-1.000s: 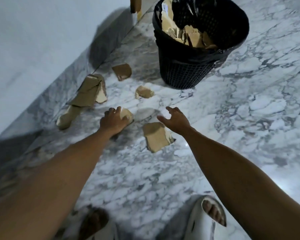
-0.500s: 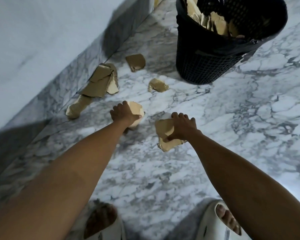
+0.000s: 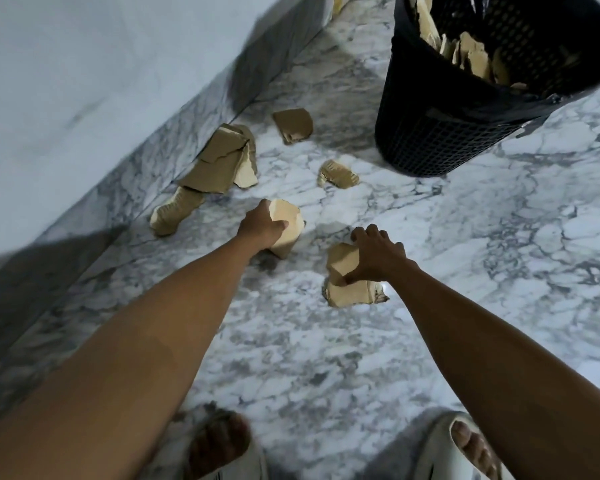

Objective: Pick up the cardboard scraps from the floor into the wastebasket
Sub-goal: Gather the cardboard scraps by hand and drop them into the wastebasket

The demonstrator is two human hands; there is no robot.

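My left hand (image 3: 262, 228) grips a pale cardboard scrap (image 3: 288, 225), lifted slightly off the marble floor. My right hand (image 3: 374, 256) is closed on a folded cardboard scrap (image 3: 347, 287) whose lower part hangs below the fingers. A black mesh wastebasket (image 3: 440, 133) with a black liner stands at the upper right and holds several cardboard pieces (image 3: 475, 57). Loose on the floor lie a small ridged scrap (image 3: 338, 173), a flat brown scrap (image 3: 293, 124), a large bent piece (image 3: 222, 161) leaning on the skirting, and a long scrap (image 3: 175, 213) beside it.
A grey wall with a marble skirting (image 3: 146, 157) runs along the left. My two feet in white slippers (image 3: 458, 448) stand at the bottom edge. The marble floor (image 3: 482, 271) stretches open to the right of the hands.
My right hand has come down and closed on the folded scrap, which is now raised and bent. My left hand has tightened on its scrap and lifted it. The view shifted closer to the floor.
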